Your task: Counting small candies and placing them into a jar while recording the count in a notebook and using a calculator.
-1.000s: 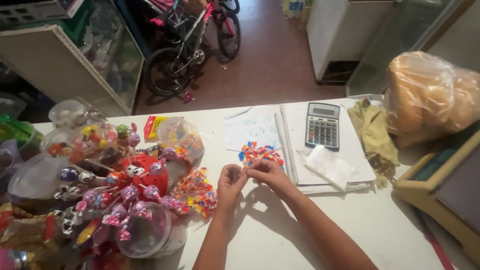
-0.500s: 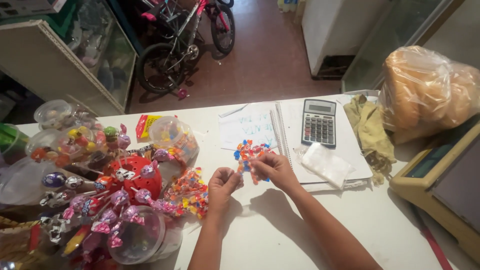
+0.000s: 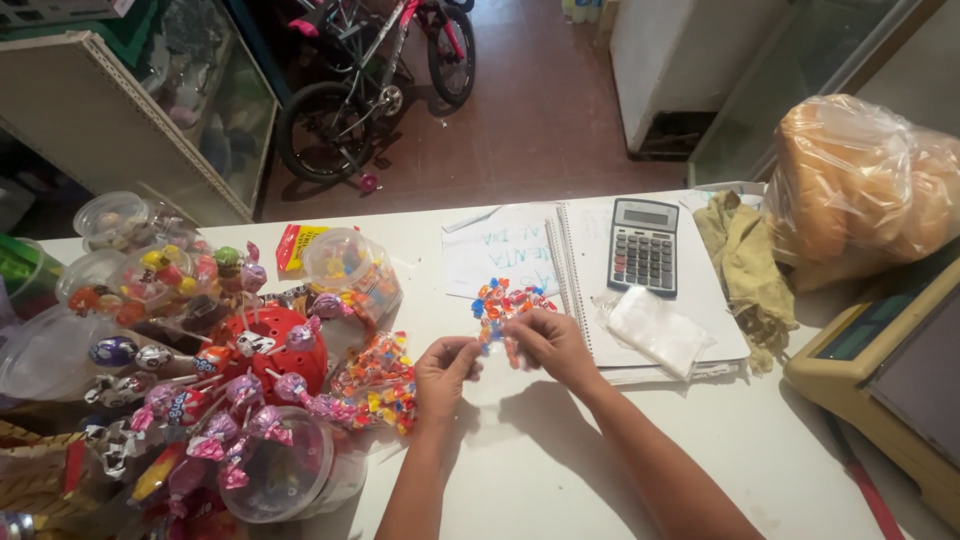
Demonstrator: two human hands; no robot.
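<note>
Setting: white shop counter with brown tiled floor beyond; pink-and-black bicycle parked past the far edge; glass display case at far left
Left hand: left hand rests on the counter, fingertips pinched together on the near end of the small clear packet of orange, red and blue wrapped candies; pinch looks set to steady the packet
Right hand: right hand closed on the same packet from the other side, thumb and fingers together at its lower edge; packet lies flat, spread toward the notebook, just beside it
Candy bag: second clear bag of mixed bright sweets lies left of the left hand, near but apart
Lollipop stand: red perforated round stand holds foil-wrapped lollipops stuck upright by their sticks, fanned out so each shows
Jars: clear plastic jar on its side with coloured sweets inside; clear tubs at far left hold more sweets, exact kind unclear
Paperwork: open spiral notebook lies flat behind the packet; grey pocket calculator sits on its right page; folded clear plastic bags lie near the notebook's front corner
Right side: olive cloth rag crumpled beside the notebook; large clear bag of bread rolls knotted shut, resting against the beige weighing scale
</note>
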